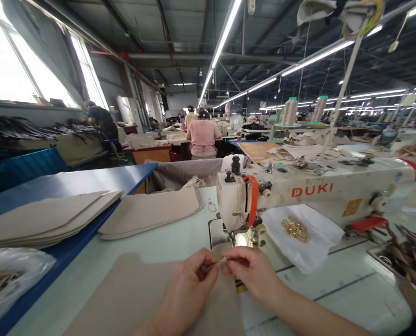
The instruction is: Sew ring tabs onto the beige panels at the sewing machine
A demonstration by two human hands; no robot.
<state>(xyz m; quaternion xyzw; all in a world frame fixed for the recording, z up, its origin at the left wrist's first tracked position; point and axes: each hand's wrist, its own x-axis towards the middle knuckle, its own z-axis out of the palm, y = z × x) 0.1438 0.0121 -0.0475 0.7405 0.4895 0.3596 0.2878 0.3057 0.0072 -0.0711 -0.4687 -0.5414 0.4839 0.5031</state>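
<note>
At the far left a crumpled plastic bag (8,275) is lying on the blue table (88,179), and beside it two stacks of beige cut panels (50,217) are resting flat. In front of the person a beige panel (130,294) is lying on the pale sewing table (351,289), reaching under both hands. The left hand (188,289) is curling its fingers closed, pinching one end of a small pale strip (217,264) between thumb and forefinger. The strip is hanging just above the panel, right in front of the needle area of the sewing machine (316,189). The right hand (253,275) is pinching the other end the same way, the fingertips of both hands nearly meeting. The strip is looking thin, light and limp, likely to twist or slip, so a fingertip pinch close to each end seems the surest hold; whether a metal part is sitting on it I cannot tell. Farther right, a heap of gold-coloured rings (295,228) is lying on a white sheet (316,252) below the machine arm.
</note>
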